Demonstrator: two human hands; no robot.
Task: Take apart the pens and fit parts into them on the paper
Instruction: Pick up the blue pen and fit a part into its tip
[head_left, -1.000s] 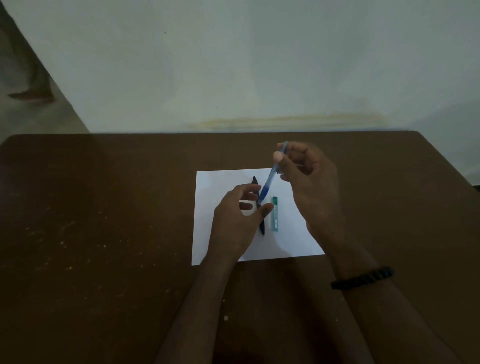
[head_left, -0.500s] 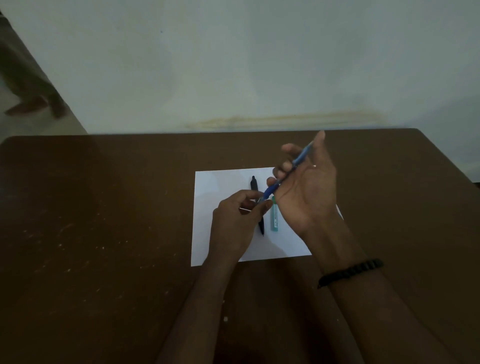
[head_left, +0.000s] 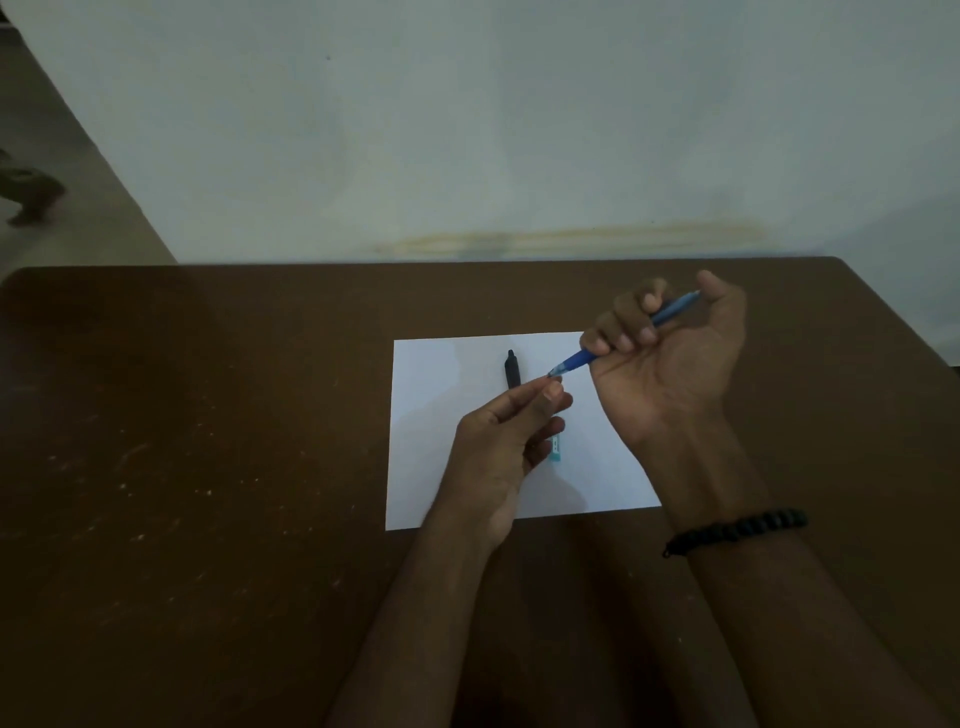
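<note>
**Inspector:** Where is the blue pen (head_left: 618, 336)?

**Assistant:** Raised above the paper (head_left: 447, 415), fingers of the right hand (head_left: 670, 358) wrapped around its barrel. The left hand (head_left: 511, 431) pinches thumb and forefinger at its tip. A black pen (head_left: 511, 368) lies on the sheet.

**Inspector:** Handling?

**Assistant:** Judged light, stiff, smooth plastic. Grip the barrel firmly; the tip piece looks small and is easily dropped.

we see a matt white paper (head_left: 457, 415) on a scuffed, speckled brown table (head_left: 208, 467). the blue pen (head_left: 582, 358) looks like smooth plastic.
</note>
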